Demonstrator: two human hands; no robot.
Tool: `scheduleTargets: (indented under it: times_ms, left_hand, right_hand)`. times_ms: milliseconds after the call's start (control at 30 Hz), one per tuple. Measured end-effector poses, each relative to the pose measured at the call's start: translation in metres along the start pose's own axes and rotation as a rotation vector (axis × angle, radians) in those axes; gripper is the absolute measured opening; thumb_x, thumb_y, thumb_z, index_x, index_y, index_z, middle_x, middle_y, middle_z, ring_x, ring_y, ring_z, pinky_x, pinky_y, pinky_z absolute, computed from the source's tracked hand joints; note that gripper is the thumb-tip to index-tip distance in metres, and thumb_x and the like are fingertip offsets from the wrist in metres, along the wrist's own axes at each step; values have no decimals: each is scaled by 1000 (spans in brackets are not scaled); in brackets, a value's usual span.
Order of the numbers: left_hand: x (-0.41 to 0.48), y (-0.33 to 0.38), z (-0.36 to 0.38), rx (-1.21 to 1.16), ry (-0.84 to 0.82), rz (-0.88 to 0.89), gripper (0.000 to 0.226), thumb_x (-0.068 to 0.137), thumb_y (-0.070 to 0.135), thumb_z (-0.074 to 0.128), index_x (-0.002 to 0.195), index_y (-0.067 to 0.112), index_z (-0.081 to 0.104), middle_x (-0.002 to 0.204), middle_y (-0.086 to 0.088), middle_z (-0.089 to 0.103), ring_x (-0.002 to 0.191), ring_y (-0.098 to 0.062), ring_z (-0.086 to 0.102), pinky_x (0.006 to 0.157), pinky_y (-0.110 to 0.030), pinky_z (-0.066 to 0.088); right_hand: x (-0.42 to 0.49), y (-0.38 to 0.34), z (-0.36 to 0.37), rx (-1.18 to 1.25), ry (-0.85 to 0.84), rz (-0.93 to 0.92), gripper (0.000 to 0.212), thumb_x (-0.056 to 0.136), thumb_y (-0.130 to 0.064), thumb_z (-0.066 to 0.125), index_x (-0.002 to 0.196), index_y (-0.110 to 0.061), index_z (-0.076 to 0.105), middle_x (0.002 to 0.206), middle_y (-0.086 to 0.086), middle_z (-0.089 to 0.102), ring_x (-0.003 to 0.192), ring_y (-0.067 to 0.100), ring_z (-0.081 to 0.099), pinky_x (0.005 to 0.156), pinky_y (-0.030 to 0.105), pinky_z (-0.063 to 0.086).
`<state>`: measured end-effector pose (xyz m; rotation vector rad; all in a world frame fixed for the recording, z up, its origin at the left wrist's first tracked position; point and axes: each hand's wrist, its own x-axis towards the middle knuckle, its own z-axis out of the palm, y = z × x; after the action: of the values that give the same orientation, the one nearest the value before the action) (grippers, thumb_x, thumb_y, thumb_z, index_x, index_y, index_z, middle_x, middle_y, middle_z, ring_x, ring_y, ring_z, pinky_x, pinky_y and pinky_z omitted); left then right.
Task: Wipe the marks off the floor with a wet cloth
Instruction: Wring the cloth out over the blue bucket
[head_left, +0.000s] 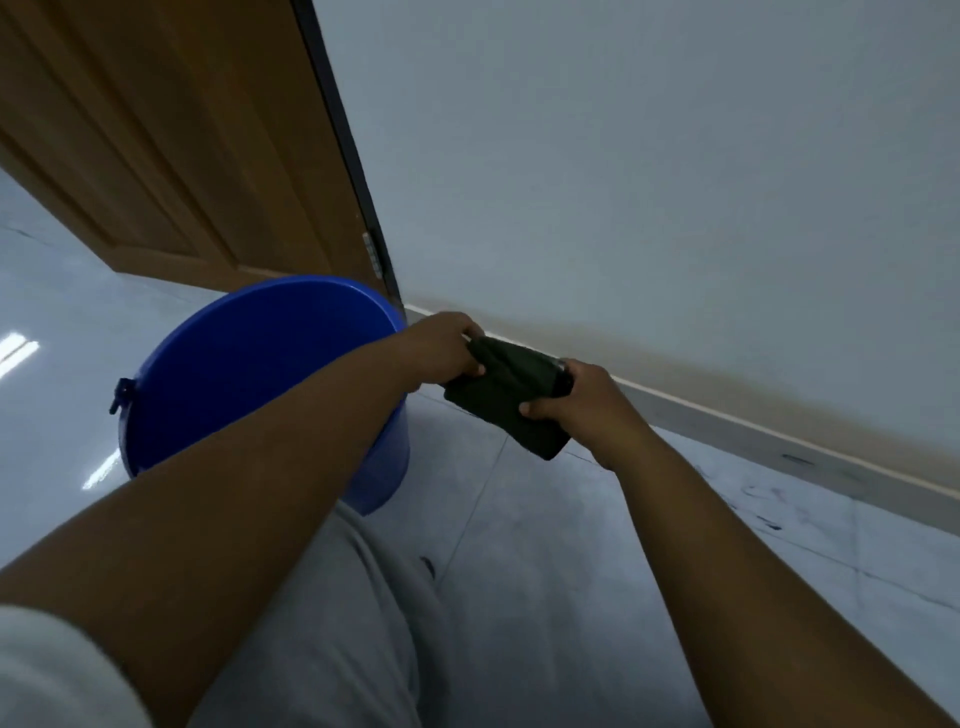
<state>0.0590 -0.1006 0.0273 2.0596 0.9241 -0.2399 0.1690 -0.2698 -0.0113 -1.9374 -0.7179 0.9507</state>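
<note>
Head view: dark cloth (506, 395) held above the floor (545, 545), just right of the blue bucket (249, 374), near the baseboard. Left hand (441, 348) clenched on its far end, right hand (576, 397) clenched on its near edge. Dark marks (763, 499) on the floor toward the right edge.

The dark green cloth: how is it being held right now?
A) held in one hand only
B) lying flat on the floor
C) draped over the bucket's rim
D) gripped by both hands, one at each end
D: the dark green cloth is stretched between the left hand and the right hand, held in the air beside the blue plastic bucket.
</note>
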Motion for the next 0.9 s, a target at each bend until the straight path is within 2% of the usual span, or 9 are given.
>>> scheduleTargets:
  times_ms: [133,267,367,500,600,667,800,900]
  left_hand:
    - [-1,11,44,-3,-18,37,25,92,9,63,117,7,64,117,-13,65,108,-27,62,97,-38,52]
    - [9,8,78,-27,-11,14,26,93,10,63,119,9,63,118,-14,65,108,-26,62,99,-40,52]
    - [15,3,93,-39,-9,-17,29,94,10,61,123,10,61,123,-13,63,106,-24,59,95,-35,52]
    - [24,0,104,-60,-52,-29,30,94,9,60,124,11,60,125,-13,61,110,-27,59,96,-36,52]
    - [33,-5,110,-72,-74,-40,29,94,9,60,123,14,60,124,-12,62,104,-23,58,96,-36,52]
    - [40,-10,116,-86,-82,-43,30,94,8,60,124,14,60,126,-11,61,107,-24,58,100,-37,50]
    - [57,-24,133,-122,-54,-44,30,95,8,57,125,11,59,127,-12,61,108,-23,57,97,-33,49]
    - [75,-37,150,-101,-32,-51,31,98,11,51,128,9,58,128,-15,62,114,-29,59,104,-40,48]
  right_hand:
    - [-15,24,-11,70,-72,76,40,67,-12,83,101,-22,64,106,7,69,96,26,65,93,48,54]
    - [-19,46,-13,73,-82,120,43,66,-14,83,105,-17,65,105,9,68,97,29,65,92,50,54]
    - [-18,58,-10,159,-123,154,51,66,-19,84,112,-20,61,112,7,67,102,28,64,94,49,53]
    - [-13,73,-4,196,-97,186,42,72,-18,81,109,-23,62,111,7,67,102,28,64,97,48,52]
    - [-3,81,-1,134,-81,200,32,77,-12,76,105,-20,63,107,7,67,99,27,64,94,46,53]
    - [5,88,1,84,-66,209,29,78,-9,74,103,-18,62,104,6,66,97,27,63,90,43,54]
    - [25,107,9,-90,2,173,26,82,-13,70,106,-15,62,100,5,66,91,24,63,81,34,54]
    - [47,125,19,-253,43,141,11,85,-15,64,96,-12,66,89,7,67,83,24,64,71,30,53]
